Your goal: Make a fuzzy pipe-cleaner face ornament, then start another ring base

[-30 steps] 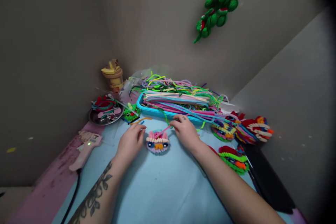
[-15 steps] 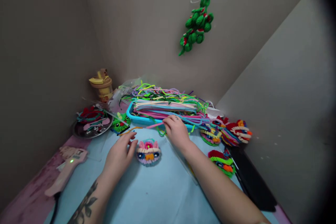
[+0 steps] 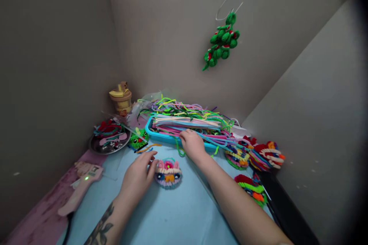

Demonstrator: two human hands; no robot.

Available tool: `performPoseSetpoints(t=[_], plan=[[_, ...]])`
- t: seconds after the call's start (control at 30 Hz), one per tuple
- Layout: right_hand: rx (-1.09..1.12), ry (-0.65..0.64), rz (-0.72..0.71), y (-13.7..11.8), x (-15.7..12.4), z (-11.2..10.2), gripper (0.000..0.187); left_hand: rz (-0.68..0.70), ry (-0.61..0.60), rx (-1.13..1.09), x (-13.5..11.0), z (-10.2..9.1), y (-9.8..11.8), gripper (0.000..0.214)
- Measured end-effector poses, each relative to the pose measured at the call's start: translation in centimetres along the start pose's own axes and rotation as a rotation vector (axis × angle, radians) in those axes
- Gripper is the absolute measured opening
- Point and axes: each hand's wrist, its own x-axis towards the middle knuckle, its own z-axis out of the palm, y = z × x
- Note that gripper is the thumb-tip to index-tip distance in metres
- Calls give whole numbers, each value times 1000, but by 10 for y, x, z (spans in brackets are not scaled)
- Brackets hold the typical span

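Low over the blue cloth, my left hand (image 3: 140,173) is open, thumb and fingers apart, holding nothing. Just right of it lies a round pipe-cleaner animal head (image 3: 169,176) with pink ears, blue eyes and an orange nose or beak. My right hand (image 3: 192,144) is at the front rim of the light-blue tray (image 3: 161,137), fingers bent together against the bundled pipe cleaners (image 3: 186,122). What its fingertips hold, if anything, is hidden. A loose green pipe cleaner (image 3: 179,150) hangs over the rim beside it.
A pink hot glue gun (image 3: 82,191) with a green light lies at left. Behind it are a metal bowl (image 3: 107,149), a green pipe-cleaner face (image 3: 138,139) and a yellow-brown pot (image 3: 122,101). Finished pipe-cleaner pieces (image 3: 266,155) and a black object (image 3: 284,206) lie at right.
The pink pipe cleaner that stuck out left from my right fingers no longer shows there. My right hand is now against the tray. The whole view has shifted slightly.
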Motion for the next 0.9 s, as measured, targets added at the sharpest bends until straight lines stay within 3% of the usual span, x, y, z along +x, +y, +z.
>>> performPoseSetpoints(t=[0.17,0.33,0.5,0.6,0.67,0.83,0.9], plan=[[12,8,-32,-12,7,-2,23,-82,29,-31,1,1,0,30],[71,3,-190,-29,-3,-1,21,-265,153,-237,7,-3,1,52],[99,29,-304,-38,-21,3,21,-218,206,-210,7,-7,4,28],[94,23,-308,-38,-25,3,22,-185,234,-163,5,-12,4,27],[80,7,-280,-35,-27,1,22,-214,316,-134,5,-18,1,25],[63,3,-136,-14,-35,-2,23,-420,678,-160,7,-40,-18,25],[78,26,-84,-5,-41,-2,23,-444,747,-221,10,-43,-25,26]])
